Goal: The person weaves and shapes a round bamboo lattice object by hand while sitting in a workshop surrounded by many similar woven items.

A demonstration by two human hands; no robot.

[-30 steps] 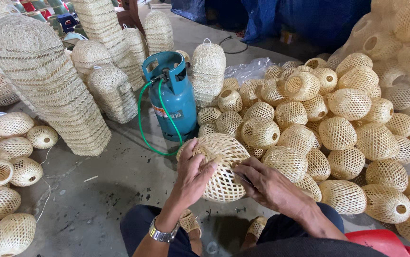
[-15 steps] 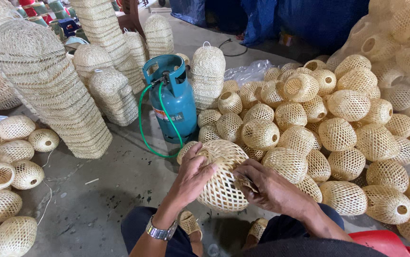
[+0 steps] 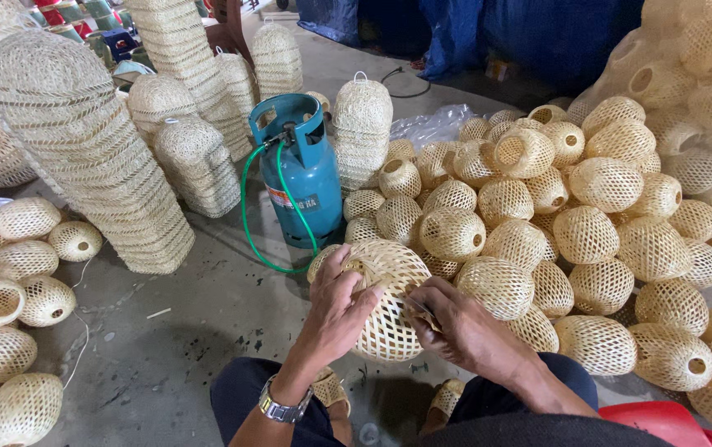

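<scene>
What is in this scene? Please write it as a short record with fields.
place: concrete floor of a workshop
left hand: grips the woven shade from its left side
right hand: on the shade's right side, fingers at the weave; any tool in it cannot be told
watch: on the left wrist
gas cylinder: teal, upright, behind the shade
hose: green, loops from the cylinder top to the floor
right pile: many round woven shades
left stacks: nested woven shades, tall

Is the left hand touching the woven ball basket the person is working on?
Touching. The head view shows the left hand spread flat against the side of the woven basket, fingers curled over its rim, with no gap between them.
</scene>
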